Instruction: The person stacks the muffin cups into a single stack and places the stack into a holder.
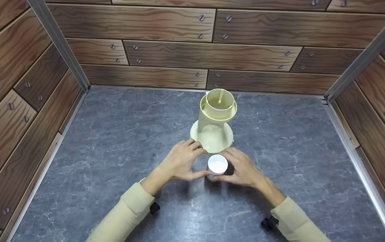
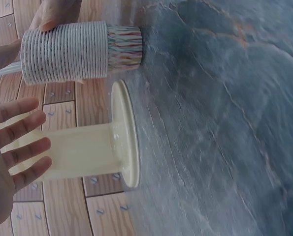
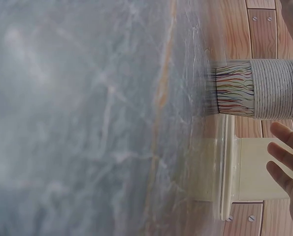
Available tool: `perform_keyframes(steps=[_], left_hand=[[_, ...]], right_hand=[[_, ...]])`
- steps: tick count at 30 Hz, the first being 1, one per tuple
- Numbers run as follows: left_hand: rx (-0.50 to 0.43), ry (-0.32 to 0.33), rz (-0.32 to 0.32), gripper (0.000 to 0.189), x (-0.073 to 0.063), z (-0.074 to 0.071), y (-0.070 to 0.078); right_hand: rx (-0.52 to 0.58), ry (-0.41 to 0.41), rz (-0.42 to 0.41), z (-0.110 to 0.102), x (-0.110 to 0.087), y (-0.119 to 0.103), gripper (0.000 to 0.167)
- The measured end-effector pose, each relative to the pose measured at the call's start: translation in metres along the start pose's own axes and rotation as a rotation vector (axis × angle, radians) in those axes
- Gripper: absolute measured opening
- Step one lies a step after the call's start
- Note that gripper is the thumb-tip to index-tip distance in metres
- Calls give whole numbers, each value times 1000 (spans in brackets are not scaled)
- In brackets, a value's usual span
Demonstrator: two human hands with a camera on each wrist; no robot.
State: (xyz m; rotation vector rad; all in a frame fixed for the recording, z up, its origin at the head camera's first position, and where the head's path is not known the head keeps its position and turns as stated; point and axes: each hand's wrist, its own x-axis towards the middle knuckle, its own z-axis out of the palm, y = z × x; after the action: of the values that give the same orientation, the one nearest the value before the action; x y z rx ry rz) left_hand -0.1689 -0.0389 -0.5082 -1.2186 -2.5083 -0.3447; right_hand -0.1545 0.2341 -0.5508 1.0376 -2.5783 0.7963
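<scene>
A stack of white paper cups (image 1: 217, 164) stands upright between the two hands. Colored wavy lines mark its lowest cup (image 2: 125, 47), while the rims above lie in close rings. My right hand (image 1: 241, 168) holds the stack from the right, its thumb in front; several of its fingers (image 3: 284, 152) extend away from the cups. On the other side my left hand (image 1: 183, 161) has its thumb tip at the stack and its fingers (image 2: 30, 142) spread apart. Just behind them stands a cream tubular holder (image 1: 209, 122) on a round base, open at the top.
A gray marbled tabletop (image 1: 128, 134) lies under everything. Wood-patterned panels (image 1: 165, 53) with metal edge strips (image 1: 61, 47) enclose it at the back and both sides. Dark wrist devices (image 1: 269, 223) sit under the cream sleeves (image 1: 300, 222).
</scene>
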Motion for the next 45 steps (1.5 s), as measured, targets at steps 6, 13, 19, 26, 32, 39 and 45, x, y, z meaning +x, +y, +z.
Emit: perform_keyframes(steps=[6,13,19,26,32,39,45], left_hand=[[8,-14,-22,69,-11,-4,-5],[33,-8,-32,71,-23,-6,-10],[47,-36,-70,72,-37,-12,-15],[58,-72,-104,75,-55,-20,-22],[84,-89,-112,78,-71,-26,-28],[130,-107,-101,79,-89,-36,-36],[146,-142,-102,81,-102,-44,-40]], right_hand=[[1,10,-18,0,-1,1,74],[-13,5,-20,-1,0,1,76],[-27,-5,-10,-2,0,0,75],[-27,-4,-6,-1,-1,1,75],[-25,13,-18,0,-1,1,72],[-29,2,-19,-1,0,1,72],[-34,-10,-3,-2,0,0,74]])
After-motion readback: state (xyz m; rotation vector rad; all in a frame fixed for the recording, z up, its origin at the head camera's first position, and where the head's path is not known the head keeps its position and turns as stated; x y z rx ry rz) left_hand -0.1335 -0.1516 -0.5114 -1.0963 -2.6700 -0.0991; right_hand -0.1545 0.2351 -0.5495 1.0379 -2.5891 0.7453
